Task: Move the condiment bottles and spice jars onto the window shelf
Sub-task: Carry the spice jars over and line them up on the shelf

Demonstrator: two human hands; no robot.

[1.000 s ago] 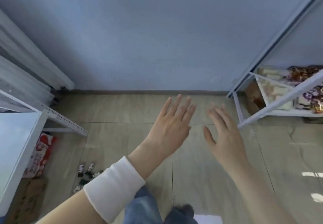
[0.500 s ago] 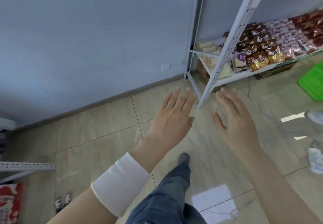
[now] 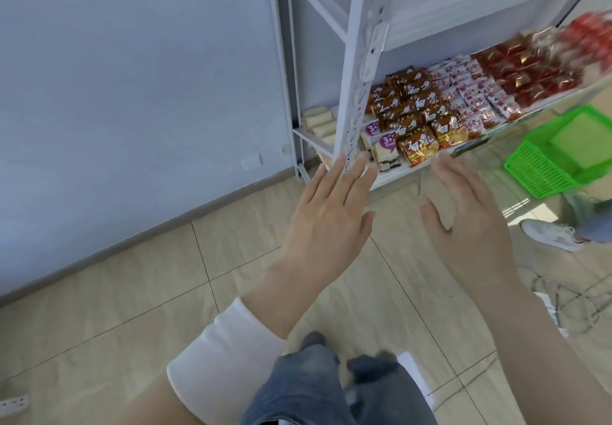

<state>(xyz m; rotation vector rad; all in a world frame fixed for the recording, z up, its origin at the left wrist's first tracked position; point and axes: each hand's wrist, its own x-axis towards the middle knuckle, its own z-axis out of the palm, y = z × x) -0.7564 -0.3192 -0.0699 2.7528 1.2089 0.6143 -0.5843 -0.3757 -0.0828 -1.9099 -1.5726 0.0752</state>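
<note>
My left hand (image 3: 328, 216) is held out flat, fingers apart, palm down, holding nothing; a white cuff sits on its wrist. My right hand (image 3: 463, 222) is beside it, also flat and holding nothing. Both hover over the tiled floor in front of a white metal shelf rack (image 3: 359, 70). No condiment bottles, spice jars or window shelf show in this view.
The rack's low shelf holds several snack packets (image 3: 427, 116) and wrapped cakes (image 3: 319, 121). A green plastic basket (image 3: 559, 156) stands on the floor at right. Another person's white shoe (image 3: 551, 234) is near it. A grey wall runs along the left. My legs in jeans (image 3: 331, 388) are below.
The view has swung right, away from the small bottles on the floor at left, and toward the snack rack, which is now closer. Both hands stay open and held out.
</note>
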